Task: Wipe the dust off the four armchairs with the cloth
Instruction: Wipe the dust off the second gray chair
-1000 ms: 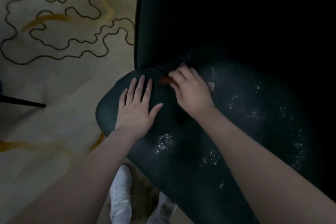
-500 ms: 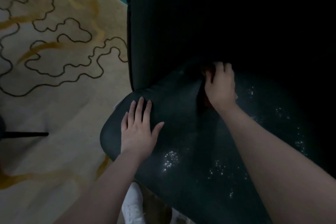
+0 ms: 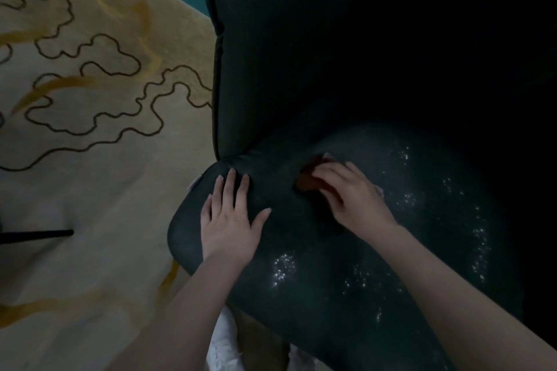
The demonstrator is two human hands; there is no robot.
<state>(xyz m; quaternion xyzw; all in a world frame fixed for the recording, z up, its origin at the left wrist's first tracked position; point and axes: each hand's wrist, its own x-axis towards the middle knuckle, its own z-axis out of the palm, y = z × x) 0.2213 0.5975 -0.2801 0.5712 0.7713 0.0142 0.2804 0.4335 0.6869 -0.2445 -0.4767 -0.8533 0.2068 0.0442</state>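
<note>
Leftward, the left hand [image 3: 229, 220] rests flat, fingers straight, on the seat edge of the dark armchair [image 3: 301, 69], whose backrest stands farthest from the person. Rightward, the right hand [image 3: 352, 196] holds the reddish cloth [image 3: 306, 182], mostly hidden, against the seat with curled fingers.

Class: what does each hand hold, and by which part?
Right hand holds the cloth, bunched under its curled fingers; left hand rests flat on the armchair, holding nothing.

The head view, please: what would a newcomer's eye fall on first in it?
White dust specks scattered over the dark armchair seat at centre stand out first. There the right hand holds a reddish cloth, and the left hand lies flat near the left edge. A cream rug with dark squiggles fills the left.
</note>
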